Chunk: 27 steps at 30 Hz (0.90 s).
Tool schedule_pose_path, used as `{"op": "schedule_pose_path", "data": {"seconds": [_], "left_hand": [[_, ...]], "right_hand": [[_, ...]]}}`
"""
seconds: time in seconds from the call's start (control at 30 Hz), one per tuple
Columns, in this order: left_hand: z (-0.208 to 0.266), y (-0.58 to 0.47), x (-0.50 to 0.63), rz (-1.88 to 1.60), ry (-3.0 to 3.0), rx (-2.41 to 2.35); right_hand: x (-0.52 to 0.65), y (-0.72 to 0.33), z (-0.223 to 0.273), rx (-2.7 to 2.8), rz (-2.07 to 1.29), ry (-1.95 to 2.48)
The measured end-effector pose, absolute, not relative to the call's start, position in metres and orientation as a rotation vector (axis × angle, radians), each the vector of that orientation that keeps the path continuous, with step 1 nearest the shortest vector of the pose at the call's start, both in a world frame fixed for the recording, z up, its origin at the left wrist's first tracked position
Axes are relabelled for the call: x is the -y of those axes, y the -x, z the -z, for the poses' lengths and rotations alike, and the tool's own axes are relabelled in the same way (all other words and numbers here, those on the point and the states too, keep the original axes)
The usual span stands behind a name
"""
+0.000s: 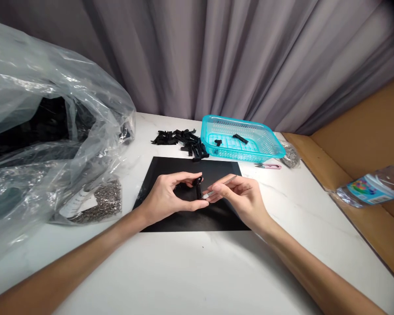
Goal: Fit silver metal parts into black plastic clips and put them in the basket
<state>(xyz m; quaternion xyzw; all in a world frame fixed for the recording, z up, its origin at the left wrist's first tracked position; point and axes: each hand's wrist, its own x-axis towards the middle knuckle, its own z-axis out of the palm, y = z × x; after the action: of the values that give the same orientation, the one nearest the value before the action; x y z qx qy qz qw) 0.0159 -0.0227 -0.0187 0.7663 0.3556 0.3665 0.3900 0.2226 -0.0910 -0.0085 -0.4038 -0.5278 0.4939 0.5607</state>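
Between thumb and fingers, my left hand [169, 192] holds a small black plastic part [198, 188] upright above a black mat [170, 221]. My right hand [241, 194] is closed on a thin, pale pen-like tool [210, 194]. The tool's tip meets or nearly meets the lower end of the part; what it does there is too small to make out. Behind the mat lies a pile of similar black plastic parts [188, 142]. A blue plastic basket [243, 156] stands right of the pile, with a few black pieces in it.
At left a large clear plastic bag [95, 87] bulges over the table, beside a bag of small metal pieces [107, 201]. Pink-handled snips [271, 166] and another small bag [290, 154] lie near the basket. A plastic bottle [371, 188] and a cardboard box [364, 118] are at right.
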Motion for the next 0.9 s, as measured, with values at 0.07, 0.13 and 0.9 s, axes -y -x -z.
{"op": "schedule_pose_path", "data": {"seconds": [0.07,0.13,0.9], "left_hand": [[0.018,-0.016,0.023,-0.931,-1.959,-0.902],[0.017,-0.017,0.023,-0.929,-1.984,-0.899],[0.014,-0.013,0.019,-0.836,-2.033,-0.827]], "right_hand": [[0.091,-0.222,0.01,1.254,-1.152,0.953],[0.092,-0.222,0.01,1.264,-1.127,0.952],[0.069,-0.278,-0.002,1.883,-0.599,1.302]]}}
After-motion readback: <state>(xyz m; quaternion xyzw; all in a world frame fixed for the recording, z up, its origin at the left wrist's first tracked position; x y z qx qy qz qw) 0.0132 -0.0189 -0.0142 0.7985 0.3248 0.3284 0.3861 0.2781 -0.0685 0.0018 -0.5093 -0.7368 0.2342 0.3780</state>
